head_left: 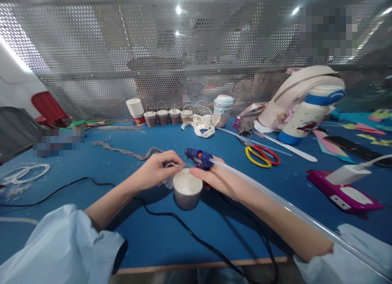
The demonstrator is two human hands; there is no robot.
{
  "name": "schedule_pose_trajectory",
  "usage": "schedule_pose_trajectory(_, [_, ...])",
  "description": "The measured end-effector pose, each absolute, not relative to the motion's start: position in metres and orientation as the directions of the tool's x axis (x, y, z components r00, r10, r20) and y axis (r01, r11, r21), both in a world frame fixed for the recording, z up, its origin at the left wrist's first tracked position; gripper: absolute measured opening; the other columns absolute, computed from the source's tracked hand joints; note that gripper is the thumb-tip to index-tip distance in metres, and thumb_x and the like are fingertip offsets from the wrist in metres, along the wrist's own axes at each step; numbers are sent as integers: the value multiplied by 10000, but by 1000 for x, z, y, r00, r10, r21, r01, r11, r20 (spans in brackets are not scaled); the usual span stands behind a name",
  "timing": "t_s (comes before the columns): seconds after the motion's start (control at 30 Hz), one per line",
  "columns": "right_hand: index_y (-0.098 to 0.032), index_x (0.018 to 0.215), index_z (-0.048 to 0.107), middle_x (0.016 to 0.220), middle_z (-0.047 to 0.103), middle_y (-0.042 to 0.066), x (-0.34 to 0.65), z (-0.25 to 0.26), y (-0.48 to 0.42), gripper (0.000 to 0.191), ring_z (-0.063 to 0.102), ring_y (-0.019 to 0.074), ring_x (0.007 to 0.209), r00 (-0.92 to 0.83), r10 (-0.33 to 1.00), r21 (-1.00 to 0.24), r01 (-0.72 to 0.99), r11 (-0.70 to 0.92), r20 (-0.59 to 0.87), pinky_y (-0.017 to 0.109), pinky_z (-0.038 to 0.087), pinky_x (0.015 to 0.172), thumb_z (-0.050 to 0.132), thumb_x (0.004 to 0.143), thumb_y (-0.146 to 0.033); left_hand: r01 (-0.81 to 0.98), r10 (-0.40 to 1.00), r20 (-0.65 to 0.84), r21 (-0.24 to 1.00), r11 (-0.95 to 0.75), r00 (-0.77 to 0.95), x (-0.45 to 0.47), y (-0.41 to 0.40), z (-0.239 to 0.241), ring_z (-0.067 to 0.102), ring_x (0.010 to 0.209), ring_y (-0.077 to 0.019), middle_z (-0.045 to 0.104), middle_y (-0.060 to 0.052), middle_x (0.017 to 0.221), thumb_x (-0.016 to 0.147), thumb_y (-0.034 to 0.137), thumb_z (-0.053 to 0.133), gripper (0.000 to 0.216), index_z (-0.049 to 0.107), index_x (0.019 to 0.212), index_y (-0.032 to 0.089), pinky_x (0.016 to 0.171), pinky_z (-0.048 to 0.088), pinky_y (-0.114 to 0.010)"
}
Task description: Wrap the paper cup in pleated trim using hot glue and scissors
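Observation:
A small white paper cup (187, 190) stands on the blue table (171, 239) between my hands. My right hand (214, 178) is closed round a blue glue gun (198, 157) with a long clear glue stick (275, 202) trailing back along my forearm; the nozzle points left, toward the cup's rim. My left hand (159, 169) pinches something small and pale at the cup's left rim; I cannot make out what it is.
A black cable (183, 229) loops across the near table. Red and yellow scissors (263, 155), a white ruler, a bottle (306, 112), a bag and a magenta power strip (343, 192) lie right. Cups (162, 116), ribbon and braided cord (128, 151) sit behind. A perforated metal screen backs the table.

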State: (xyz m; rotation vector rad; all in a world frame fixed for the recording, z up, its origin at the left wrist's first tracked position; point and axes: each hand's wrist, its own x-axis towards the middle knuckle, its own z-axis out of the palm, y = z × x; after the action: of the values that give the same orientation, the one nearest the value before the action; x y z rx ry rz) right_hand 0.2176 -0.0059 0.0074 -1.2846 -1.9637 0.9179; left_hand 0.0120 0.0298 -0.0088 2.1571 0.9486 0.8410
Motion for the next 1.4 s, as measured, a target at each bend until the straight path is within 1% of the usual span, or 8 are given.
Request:
schedule_pose_trajectory(0.17, [-198, 763, 504, 548, 494, -45, 231, 8, -16, 231, 481, 136, 525, -227, 961, -841, 480, 249, 155, 265, 380, 532, 532, 838, -414, 327, 899, 126, 903, -279, 419, 14, 32, -14, 555, 711, -132, 654, -36, 807, 750, 319, 663, 174, 692, 801, 155, 629, 434, -237])
schedule_pose_trajectory(0.27, [-184, 897, 558, 548, 503, -54, 242, 14, -28, 262, 466, 124, 477, -196, 975, -873, 452, 184, 104, 255, 376, 491, 540, 843, -439, 267, 919, 65, 947, -180, 388, 13, 33, -17, 568, 730, -144, 660, -40, 800, 716, 340, 702, 200, 705, 798, 158, 649, 447, -247])
schedule_pose_trajectory(0.33, [-187, 902, 584, 591, 538, -42, 247, 19, -35, 240, 479, 125, 502, -230, 968, -851, 483, 205, 103, 253, 385, 507, 571, 828, -415, 226, 921, 39, 965, -137, 388, 13, 34, -19, 574, 743, -141, 662, -39, 808, 708, 331, 717, 191, 713, 799, 163, 665, 449, -244])
schedule_pose_trajectory(0.5, [-197, 783, 566, 667, 566, -31, 253, 31, -44, 38, 486, 126, 594, -411, 908, -719, 608, 338, 80, 240, 373, 552, 561, 793, -233, 131, 919, 6, 989, -63, 395, 15, 33, -20, 582, 712, -133, 664, -35, 775, 691, 298, 745, 166, 713, 777, 160, 655, 451, -240])
schedule_pose_trajectory(0.73, [-188, 714, 485, 688, 531, -32, 247, 29, -51, 120, 433, 101, 591, -591, 796, -527, 640, 559, 126, 227, 316, 555, 548, 744, -90, 69, 907, -77, 996, 54, 414, 17, 29, -21, 543, 595, -95, 641, -6, 694, 669, 301, 776, 205, 702, 788, 151, 576, 409, -226])
schedule_pose_trajectory(0.87, [-187, 754, 509, 726, 570, -3, 242, 22, -54, 97, 468, 114, 597, -610, 779, -431, 669, 606, 148, 238, 303, 551, 498, 811, -110, -14, 898, -106, 992, 123, 427, 18, 31, -27, 567, 607, -96, 651, -11, 700, 658, 272, 793, 208, 696, 786, 140, 592, 420, -226])
schedule_pose_trajectory(1.2, [-180, 761, 516, 718, 603, 31, 227, 20, -55, 112, 512, 148, 541, -629, 769, -138, 756, 639, 112, 277, 222, 504, 488, 853, -238, -176, 880, -186, 942, 287, 437, 25, 27, -28, 587, 556, -105, 661, -17, 640, 560, 238, 851, 280, 676, 741, 116, 585, 437, -240])
schedule_pose_trajectory(1.4, [-174, 742, 528, 674, 604, 31, 224, 18, -57, 64, 491, 140, 489, -605, 783, 30, 793, 608, 141, 296, 139, 477, 529, 797, -208, -207, 876, -173, 934, 291, 450, 24, 28, -31, 589, 565, -98, 667, -16, 640, 571, 227, 846, 260, 685, 742, 116, 588, 429, -231])
